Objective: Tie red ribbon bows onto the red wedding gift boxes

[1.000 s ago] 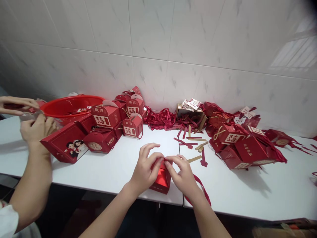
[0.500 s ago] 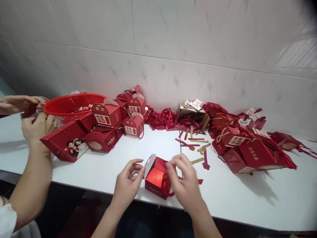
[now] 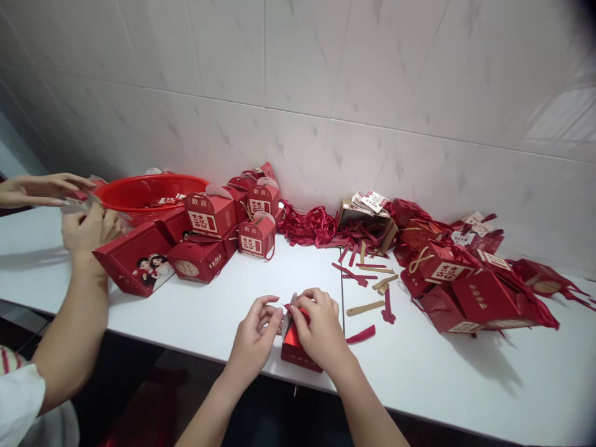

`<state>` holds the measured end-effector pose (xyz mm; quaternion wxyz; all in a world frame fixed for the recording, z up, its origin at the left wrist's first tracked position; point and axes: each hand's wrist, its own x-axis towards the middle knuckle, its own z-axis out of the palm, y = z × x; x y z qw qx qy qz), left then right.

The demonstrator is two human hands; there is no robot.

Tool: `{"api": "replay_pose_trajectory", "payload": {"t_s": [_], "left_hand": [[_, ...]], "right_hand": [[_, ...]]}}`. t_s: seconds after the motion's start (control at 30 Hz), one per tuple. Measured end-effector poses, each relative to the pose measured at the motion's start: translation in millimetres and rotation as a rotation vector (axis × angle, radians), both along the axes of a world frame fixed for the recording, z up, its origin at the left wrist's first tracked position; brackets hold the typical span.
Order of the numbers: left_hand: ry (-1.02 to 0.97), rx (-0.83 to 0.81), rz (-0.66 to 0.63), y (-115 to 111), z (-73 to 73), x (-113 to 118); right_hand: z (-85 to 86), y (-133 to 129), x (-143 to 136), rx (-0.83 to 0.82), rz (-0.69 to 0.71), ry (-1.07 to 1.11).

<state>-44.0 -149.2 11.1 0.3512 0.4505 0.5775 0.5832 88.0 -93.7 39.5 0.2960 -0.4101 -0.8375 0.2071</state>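
A small red box (image 3: 300, 355) stands at the table's front edge, its top partly open with a pale-backed flap raised on the left. My left hand (image 3: 256, 332) is at the left side of that flap, thumb and fingers closed near its edge. Over the top of the box lies my right hand (image 3: 316, 323), its fingers pinched at the flap and a bit of red ribbon, covering much of the box.
Finished-looking red boxes (image 3: 209, 214) and a red basin (image 3: 151, 186) stand at left, where another person's hands (image 3: 88, 226) work. Behind lie red ribbons (image 3: 310, 225) and an open carton (image 3: 367, 217). Loose strips (image 3: 365, 307) and more boxes (image 3: 484, 295) are at right.
My right hand has moved left over the box, from its right side to the raised flap. The view has shifted slightly. The other person's hands have changed position.
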Motion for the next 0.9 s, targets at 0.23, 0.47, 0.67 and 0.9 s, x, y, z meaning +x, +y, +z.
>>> {"api": "replay_pose_trajectory", "payload": {"t_s": [0.23, 0.47, 0.67, 0.9], "left_hand": [[0.158, -0.018, -0.072, 19.0, -5.6, -1.6], [0.462, -0.169, 0.128, 12.2, -27.5, -29.7], [0.794, -0.55, 0.422, -9.6, -21.4, -84.7], [0.413, -0.336, -0.054, -7.9, -20.2, -31.7]], "right_hand": [[-0.4, 0.7, 0.3, 0.024, 0.022, 0.035], [-6.7, -7.6, 53.7, 0.011, -0.199, 0.501], [-50.7, -28.4, 104.5, -0.562, -0.181, 0.641], [-85.2, -35.4, 80.5, -0.797, -0.187, 0.652]]}}
